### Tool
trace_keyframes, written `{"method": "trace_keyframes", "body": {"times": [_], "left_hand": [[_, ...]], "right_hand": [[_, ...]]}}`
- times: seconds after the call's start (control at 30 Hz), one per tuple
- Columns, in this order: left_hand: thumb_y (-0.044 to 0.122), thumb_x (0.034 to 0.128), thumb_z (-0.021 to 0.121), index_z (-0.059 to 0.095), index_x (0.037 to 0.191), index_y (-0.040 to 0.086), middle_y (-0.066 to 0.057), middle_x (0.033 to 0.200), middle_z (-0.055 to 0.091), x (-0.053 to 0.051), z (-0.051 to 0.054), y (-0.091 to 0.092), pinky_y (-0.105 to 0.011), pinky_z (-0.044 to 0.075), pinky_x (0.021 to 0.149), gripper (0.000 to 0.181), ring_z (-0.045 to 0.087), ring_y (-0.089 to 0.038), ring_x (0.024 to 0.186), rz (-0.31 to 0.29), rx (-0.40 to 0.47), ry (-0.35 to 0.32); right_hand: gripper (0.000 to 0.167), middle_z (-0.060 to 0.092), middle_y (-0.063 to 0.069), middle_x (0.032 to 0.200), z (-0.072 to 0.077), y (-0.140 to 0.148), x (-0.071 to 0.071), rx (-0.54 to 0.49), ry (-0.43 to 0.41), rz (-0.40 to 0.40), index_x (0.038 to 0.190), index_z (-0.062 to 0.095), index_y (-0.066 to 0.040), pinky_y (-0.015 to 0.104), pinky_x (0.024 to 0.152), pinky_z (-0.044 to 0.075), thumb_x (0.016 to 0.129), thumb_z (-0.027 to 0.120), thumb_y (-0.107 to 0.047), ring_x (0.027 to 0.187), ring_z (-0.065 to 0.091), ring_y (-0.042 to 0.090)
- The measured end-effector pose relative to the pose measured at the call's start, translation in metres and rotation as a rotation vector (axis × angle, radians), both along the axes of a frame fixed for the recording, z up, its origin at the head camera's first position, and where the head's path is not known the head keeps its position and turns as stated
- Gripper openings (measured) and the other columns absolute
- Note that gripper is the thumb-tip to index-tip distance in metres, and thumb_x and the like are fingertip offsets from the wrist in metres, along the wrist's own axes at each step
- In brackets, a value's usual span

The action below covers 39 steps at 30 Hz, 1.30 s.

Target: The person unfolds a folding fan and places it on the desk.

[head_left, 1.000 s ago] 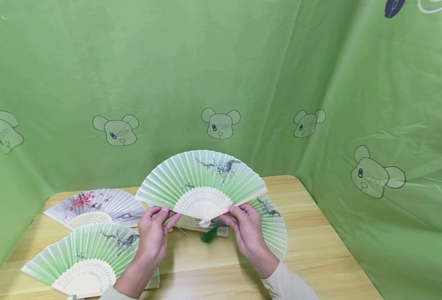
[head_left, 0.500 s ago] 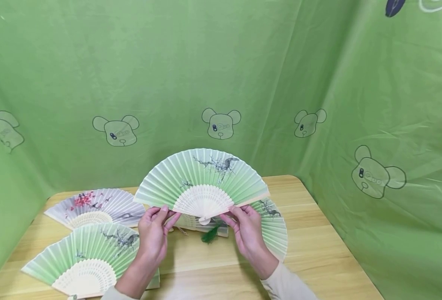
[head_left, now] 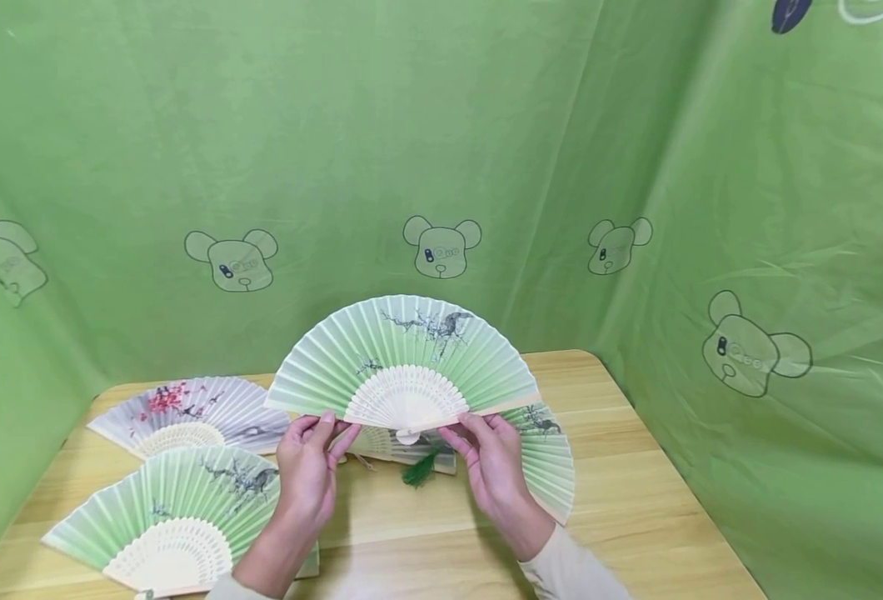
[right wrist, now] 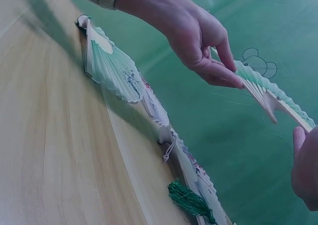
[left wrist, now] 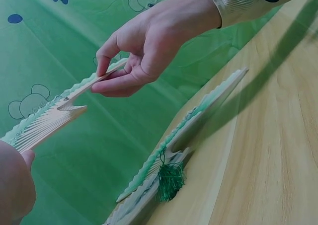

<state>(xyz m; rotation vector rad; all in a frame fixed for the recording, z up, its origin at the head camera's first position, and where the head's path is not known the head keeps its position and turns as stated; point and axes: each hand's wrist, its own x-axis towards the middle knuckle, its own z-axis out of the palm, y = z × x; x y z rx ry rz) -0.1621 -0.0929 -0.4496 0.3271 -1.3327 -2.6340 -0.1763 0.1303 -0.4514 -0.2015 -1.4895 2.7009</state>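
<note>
In the head view, I hold an open green folding fan (head_left: 479,350) above the table, its pleated leaf painted with dark branches and its pale ribs meeting at a pivot below. My left hand (head_left: 308,471) pinches its left guard stick between thumb and fingers. At the opposite side, my right hand (head_left: 499,467) pinches the other guard stick. The left wrist view shows the held fan (left wrist: 69,101) nearly edge-on, the right hand (left wrist: 154,46) gripping its far end. From the right wrist, the left hand (right wrist: 191,36) appears across the same fan (right wrist: 266,98).
A grey fan with red blossoms (head_left: 175,408) lies spread at the back left, a green fan (head_left: 167,508) in front of it. Another green fan (head_left: 550,454) lies right, partly behind my right hand. A green tassel (head_left: 421,468) hangs below the held fan. Green curtain (head_left: 441,150) encloses the wooden table (head_left: 636,500).
The held fan has tilted slightly, its top edge and pivot rising a little in the head view. Both hands keep nearly the same place and grip.
</note>
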Motion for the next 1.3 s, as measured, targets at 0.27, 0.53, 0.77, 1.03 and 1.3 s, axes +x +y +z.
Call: {"method": "trace_keyframes", "body": {"times": [0.27, 0.53, 0.77, 1.03, 1.3], "left_hand": [[0.005, 0.1077, 0.050, 0.041, 0.122, -0.003, -0.006, 0.107, 0.053, 0.001, -0.001, 0.001, -0.030, 0.061, 0.107, 0.019, 0.066, -0.013, 0.096, 0.016, 0.000, -0.011], [0.006, 0.1076, 0.050, 0.041, 0.122, -0.003, -0.005, 0.106, 0.053, 0.001, -0.002, 0.002, -0.031, 0.061, 0.106, 0.020, 0.066, -0.013, 0.095, 0.033, 0.008, -0.002], [0.005, 0.1069, 0.052, 0.043, 0.119, -0.001, -0.005, 0.105, 0.055, 0.002, 0.000, -0.004, -0.030, 0.063, 0.104, 0.016, 0.066, -0.014, 0.095, 0.064, 0.011, 0.013], [0.006, 0.1067, 0.053, 0.044, 0.117, 0.000, -0.003, 0.103, 0.056, -0.002, -0.004, -0.012, -0.031, 0.063, 0.103, 0.015, 0.066, -0.013, 0.095, 0.093, 0.007, 0.004], [0.003, 0.1064, 0.052, 0.045, 0.117, -0.002, -0.002, 0.099, 0.057, -0.005, -0.005, -0.017, -0.030, 0.064, 0.101, 0.014, 0.067, -0.013, 0.092, 0.102, 0.029, -0.010]], "right_hand": [[0.026, 0.063, 0.011, 0.107, -0.001, 0.000, 0.000, -0.013, -0.007, -0.012, 0.123, 0.049, 0.013, 0.032, 0.098, 0.066, 0.098, 0.055, 0.007, 0.096, 0.070, 0.020], [0.025, 0.063, 0.012, 0.111, -0.003, 0.002, 0.001, -0.012, -0.003, -0.011, 0.122, 0.049, 0.013, 0.031, 0.100, 0.065, 0.099, 0.055, 0.005, 0.098, 0.070, 0.021], [0.020, 0.064, 0.012, 0.109, -0.003, 0.015, 0.000, -0.012, -0.005, -0.042, 0.118, 0.052, 0.010, 0.032, 0.101, 0.064, 0.099, 0.055, 0.004, 0.100, 0.071, 0.021], [0.017, 0.064, 0.009, 0.103, -0.005, 0.033, -0.003, 0.016, -0.035, -0.052, 0.116, 0.053, 0.006, 0.033, 0.102, 0.064, 0.100, 0.056, 0.003, 0.094, 0.072, 0.020], [0.016, 0.068, 0.008, 0.095, -0.008, 0.046, 0.000, 0.053, -0.067, -0.016, 0.115, 0.053, 0.005, 0.034, 0.100, 0.065, 0.100, 0.057, 0.001, 0.090, 0.072, 0.019]]}}
